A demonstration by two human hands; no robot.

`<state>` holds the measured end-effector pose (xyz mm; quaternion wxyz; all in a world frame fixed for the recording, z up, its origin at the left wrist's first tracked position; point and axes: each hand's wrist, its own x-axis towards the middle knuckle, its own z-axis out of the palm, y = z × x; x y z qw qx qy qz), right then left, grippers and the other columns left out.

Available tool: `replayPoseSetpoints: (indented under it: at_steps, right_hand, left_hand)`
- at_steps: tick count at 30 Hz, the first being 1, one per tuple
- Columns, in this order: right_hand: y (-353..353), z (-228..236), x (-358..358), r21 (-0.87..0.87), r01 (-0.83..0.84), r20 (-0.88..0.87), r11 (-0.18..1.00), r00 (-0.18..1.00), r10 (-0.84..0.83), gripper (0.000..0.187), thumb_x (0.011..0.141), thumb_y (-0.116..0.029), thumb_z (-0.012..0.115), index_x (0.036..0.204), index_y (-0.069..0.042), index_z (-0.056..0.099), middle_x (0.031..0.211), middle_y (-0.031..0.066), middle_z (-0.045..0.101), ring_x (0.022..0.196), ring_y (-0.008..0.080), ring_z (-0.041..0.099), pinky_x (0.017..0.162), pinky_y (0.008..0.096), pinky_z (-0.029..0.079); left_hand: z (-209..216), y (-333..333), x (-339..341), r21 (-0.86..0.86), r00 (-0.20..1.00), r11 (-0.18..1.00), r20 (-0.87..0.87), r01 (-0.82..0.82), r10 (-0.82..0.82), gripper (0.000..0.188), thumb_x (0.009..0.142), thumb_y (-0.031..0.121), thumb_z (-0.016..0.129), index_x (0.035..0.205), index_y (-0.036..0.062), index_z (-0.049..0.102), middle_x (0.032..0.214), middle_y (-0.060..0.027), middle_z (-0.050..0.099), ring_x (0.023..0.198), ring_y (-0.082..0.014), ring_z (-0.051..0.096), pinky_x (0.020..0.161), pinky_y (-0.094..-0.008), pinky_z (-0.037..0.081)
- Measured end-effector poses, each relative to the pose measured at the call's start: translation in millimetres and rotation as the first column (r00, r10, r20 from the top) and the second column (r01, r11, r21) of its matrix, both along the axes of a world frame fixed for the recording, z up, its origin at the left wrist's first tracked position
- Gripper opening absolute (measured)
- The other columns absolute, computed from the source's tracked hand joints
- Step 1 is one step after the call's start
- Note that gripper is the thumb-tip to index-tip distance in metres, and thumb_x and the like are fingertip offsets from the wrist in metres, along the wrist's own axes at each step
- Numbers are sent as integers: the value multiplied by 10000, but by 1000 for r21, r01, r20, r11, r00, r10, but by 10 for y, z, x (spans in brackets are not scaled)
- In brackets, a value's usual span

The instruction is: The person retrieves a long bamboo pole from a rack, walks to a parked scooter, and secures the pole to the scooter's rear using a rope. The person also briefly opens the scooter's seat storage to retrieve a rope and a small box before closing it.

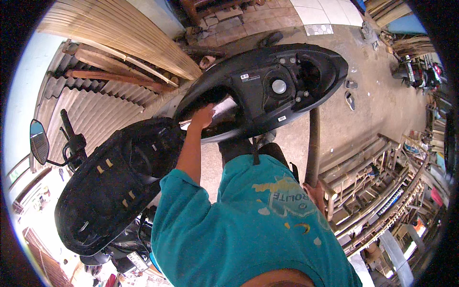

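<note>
Our left hand (203,117) reaches far forward into the open storage compartment (267,91) of a scooter, fingers curled against a pale sheet (224,107) lying at the compartment's near-left end; whether it is truly pinched we cannot tell, since the fingertips are hidden by the rim. Our right hand (313,191) stays near, low at our side, closed around a brown pipe-like bar (313,143) that stands nearly upright and runs away from us toward the compartment's underside; the two hands are well apart. The compartment's long axis runs from near-left to far-right, so the left hand is plainly the closer one to it, already inside. The raised black seat (110,186) hangs to the left, tipped open, its underside facing us; one mirror (39,142) shows beyond it at the far left. We count one compartment, one seat, one bar, one sheet; two sandals (350,93) lie on the ground at the far right.
</note>
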<state>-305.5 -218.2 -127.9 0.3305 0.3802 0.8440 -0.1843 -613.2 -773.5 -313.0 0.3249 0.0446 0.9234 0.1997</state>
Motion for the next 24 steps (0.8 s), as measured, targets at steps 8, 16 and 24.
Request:
replayPoseSetpoints:
  at_steps: [8, 16, 24]
  right_hand:
    - [51, -54, 156, -95, -90, 32, 991, 995, 93, 795, 738, -545, 764, 1228, 34, 527, 1067, 265, 672, 1006, 441, 655, 861, 474, 526]
    - [-260, 232, -115, -35, 66, 99, 997, 993, -63, 770, 750, -529, 761, 1236, 18, 523, 1033, 263, 681, 992, 445, 662, 839, 480, 531]
    - [357, -546, 513, -96, 97, -26, 991, 995, -100, 792, 748, -505, 783, 1271, 34, 530, 1128, 267, 658, 1072, 397, 644, 909, 453, 505]
  left_hand:
    - [94, 140, 20, 8, 803, 926, -495, -377, 332, 562, 860, 357, 715, 1289, 69, 494, 1156, -250, 541, 1028, -434, 581, 859, -535, 483]
    - [-68, 95, 618, -188, 746, 886, -626, -425, 225, 435, 852, 253, 722, 1180, 37, 536, 1272, -242, 464, 1093, -431, 540, 917, -534, 468]
    - [-210, 86, 789, -156, 863, 913, -417, -378, 286, 376, 853, 247, 696, 1174, 92, 575, 1202, -193, 558, 1100, -400, 561, 890, -501, 501]
